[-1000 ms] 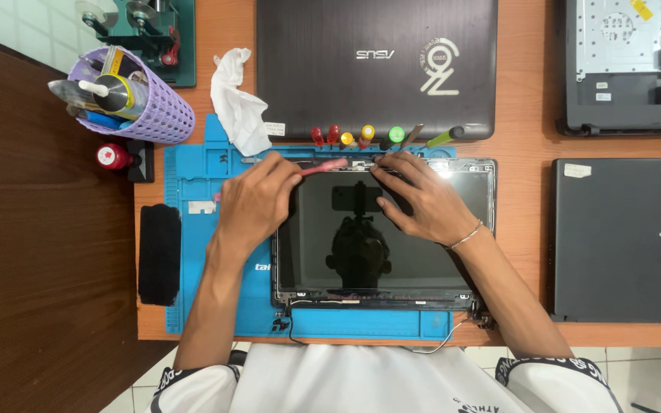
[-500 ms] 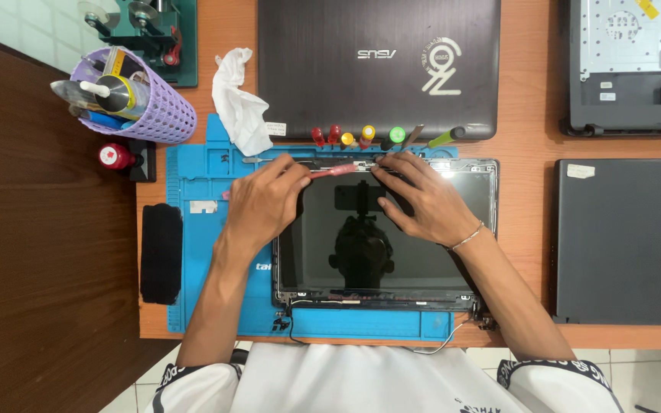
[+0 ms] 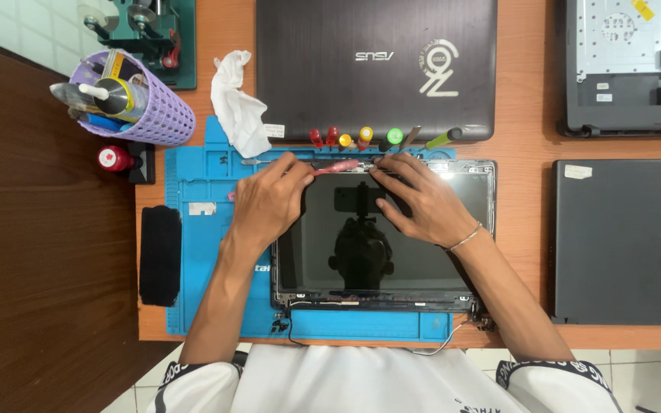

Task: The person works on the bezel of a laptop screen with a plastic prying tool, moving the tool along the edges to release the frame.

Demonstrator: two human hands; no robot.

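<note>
A bare laptop screen panel [image 3: 392, 237] lies flat on a blue repair mat [image 3: 193, 252], on the orange surface [image 3: 522, 145]. At the panel's far edge, the left hand [image 3: 269, 203] has its fingers clenched around a red-handled tool [image 3: 336, 167], its tip laid along that edge. The right hand [image 3: 422, 203] rests on the panel, fingers spread and released, fingertips pressing the same edge just beside the tool. A row of coloured screwdrivers [image 3: 361, 138] stands just beyond the panel.

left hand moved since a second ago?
Yes, slightly. The left hand has edged right along the screen panel's top edge, toward the right hand, judged against the row of screwdrivers.
</note>
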